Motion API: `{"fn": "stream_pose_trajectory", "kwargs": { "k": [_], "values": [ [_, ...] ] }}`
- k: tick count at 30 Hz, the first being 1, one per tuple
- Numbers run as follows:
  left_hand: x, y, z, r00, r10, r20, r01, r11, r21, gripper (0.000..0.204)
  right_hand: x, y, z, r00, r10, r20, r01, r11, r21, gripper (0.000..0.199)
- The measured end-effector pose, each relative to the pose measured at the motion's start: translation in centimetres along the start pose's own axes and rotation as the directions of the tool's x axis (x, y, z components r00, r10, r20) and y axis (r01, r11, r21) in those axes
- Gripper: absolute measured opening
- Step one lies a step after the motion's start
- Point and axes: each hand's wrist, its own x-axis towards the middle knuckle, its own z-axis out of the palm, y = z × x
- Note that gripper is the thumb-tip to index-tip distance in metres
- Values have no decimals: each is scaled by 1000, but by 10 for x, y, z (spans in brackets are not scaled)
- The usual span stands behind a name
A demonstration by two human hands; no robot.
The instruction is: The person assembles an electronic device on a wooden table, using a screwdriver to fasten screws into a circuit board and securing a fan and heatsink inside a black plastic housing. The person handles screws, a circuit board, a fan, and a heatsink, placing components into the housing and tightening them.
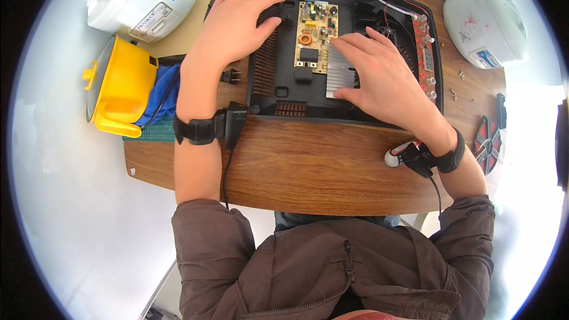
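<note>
A black appliance housing (278,106), like an induction cooker's base, lies with its inside facing up. In its middle is a tan circuit board (320,24) carrying a copper coil and other parts, beside a ribbed silver heat sink (339,77). My left hand (237,26) is open over the housing's left edge, fingers stretched right. Above the heat sink my right hand (379,71) spreads its thumb and fingers, thumb by the lower end and fingertips by the upper end next to the board. Whether it touches the heat sink is hard to tell.
Right inside the housing sits a narrow display board (427,53). White rice cookers (160,6) stand at far left and far right. A yellow pot (121,86) leans by a blue cloth (163,92). Loose screws (455,95) and a black-red object (487,142) lie at right.
</note>
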Motion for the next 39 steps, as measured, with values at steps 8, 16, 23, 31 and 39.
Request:
{"fn": "stream_pose_trajectory", "kwargs": {
  "k": [8,16,23,31,39],
  "values": [
    [-1,7,-9,995,-48,88,54,996,-71,53,-1,0,0,1000,-12,-7,12,1000,12,62],
    [-2,29,-11,975,-133,181,150,985,-84,84,-3,1,2,1000,17,-18,-16,997,71,62],
    [-2,50,-12,945,-181,272,210,974,-84,111,1,0,-4,998,55,17,-57,987,149,67],
    [5,53,-19,889,-236,392,322,931,-170,137,9,0,-11,981,139,136,-170,951,257,79],
    [10,53,-20,858,-264,440,372,911,-177,142,22,16,-15,982,147,120,-177,936,304,76]
  ]
}}
